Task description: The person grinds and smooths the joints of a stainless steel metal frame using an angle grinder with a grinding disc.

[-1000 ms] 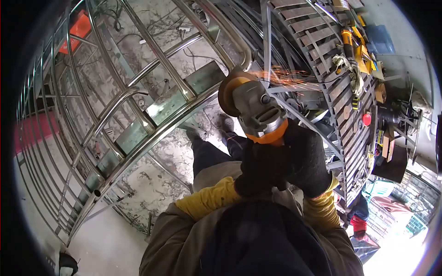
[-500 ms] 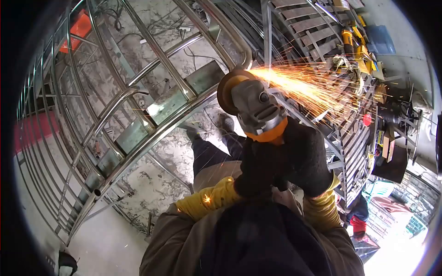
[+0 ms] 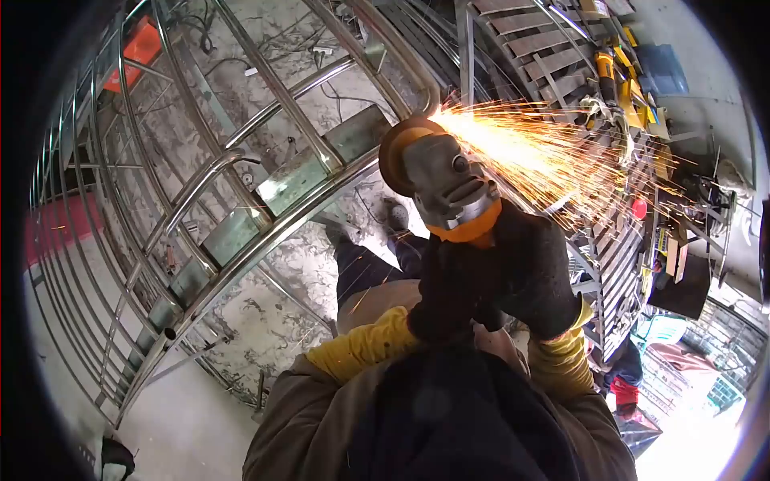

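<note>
An orange and grey angle grinder is gripped in both hands near the middle of the view. My left hand, in a dark glove with a yellow cuff, is closed around its body. Higher up on the right, my right hand wraps the same tool in a matching glove. The brown disc meets the corner of a shiny metal tube frame, and bright sparks spray to the right. The gloves hide most of the grinder's body.
Flat metal bars lie stacked at the upper right. Beside them are yellow tools and boxes. An orange-red object rests behind the frame at upper left. Cables lie on the stained floor. A person in red is at lower right.
The spark spray has grown fuller and wider. Both hands and the grinder stay in nearly the same place, still against the tube corner.
</note>
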{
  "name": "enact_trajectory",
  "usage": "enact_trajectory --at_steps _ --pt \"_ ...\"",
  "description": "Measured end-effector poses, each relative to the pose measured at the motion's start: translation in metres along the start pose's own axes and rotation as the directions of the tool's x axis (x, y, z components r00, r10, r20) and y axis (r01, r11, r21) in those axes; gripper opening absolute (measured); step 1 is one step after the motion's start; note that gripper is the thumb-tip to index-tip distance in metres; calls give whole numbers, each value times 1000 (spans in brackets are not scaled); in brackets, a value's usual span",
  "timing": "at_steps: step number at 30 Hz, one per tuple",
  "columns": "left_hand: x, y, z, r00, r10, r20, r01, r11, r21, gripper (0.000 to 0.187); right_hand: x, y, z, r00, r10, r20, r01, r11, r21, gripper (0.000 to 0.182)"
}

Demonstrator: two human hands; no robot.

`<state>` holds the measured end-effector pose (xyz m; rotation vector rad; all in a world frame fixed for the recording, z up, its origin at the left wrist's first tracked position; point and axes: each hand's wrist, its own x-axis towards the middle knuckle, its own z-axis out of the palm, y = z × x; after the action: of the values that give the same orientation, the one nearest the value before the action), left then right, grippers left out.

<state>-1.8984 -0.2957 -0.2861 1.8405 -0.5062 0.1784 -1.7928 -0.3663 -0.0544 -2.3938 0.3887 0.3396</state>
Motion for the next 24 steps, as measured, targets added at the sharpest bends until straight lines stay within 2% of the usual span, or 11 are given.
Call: enact_trajectory --at_steps 4,6,9,10,12,13,14,15,19,21,24 --pt "52 23 -40 994 31 101 -32 999 3 31 0 -11 -6 986 153 64 -155 987 33 42" --pt "78 44 -67 917 -308 254 360 912 -194 35 -1 -4 -1 996 74 46 -77 994 71 42" --pt "95 64 -92 547 -623 559 835 456 -308 40 -4 -2 0 999 0 42 -2 999 42 45" --pt "52 18 -67 543 -625 560 837 453 -306 40 -5 -1 0 998 4 57 -2 1000 -26 46" --pt "-59 -16 12 455 -360 814 889 132 -439 46 -3 3 0 998 -30 56 33 999 -40 48" --pt "-43 -8 3 456 -361 814 888 129 -440 46 -3 4 -1 996 -68 53 70 996 -55 50" --pt "-27 -1 -7 816 -270 511 531 701 -477 48 -3 5 -2 996 -69 54 72 996 -58 50" --pt "-10 6 -15 972 78 222 -29 976 -218 50 -3 6 -2 995 -97 35 98 994 -40 50" --pt "6 17 -17 999 -1 35 12 952 -306 48 -1 -2 -10 995 -91 45 94 994 -56 49" --pt "7 25 -23 835 -429 345 511 373 -774 45 -1 -1 -5 996 -94 6 94 995 -16 48" --pt "0 32 -13 809 -539 234 488 395 -778 39 1 -3 -5 996 -83 -17 83 996 10 47"
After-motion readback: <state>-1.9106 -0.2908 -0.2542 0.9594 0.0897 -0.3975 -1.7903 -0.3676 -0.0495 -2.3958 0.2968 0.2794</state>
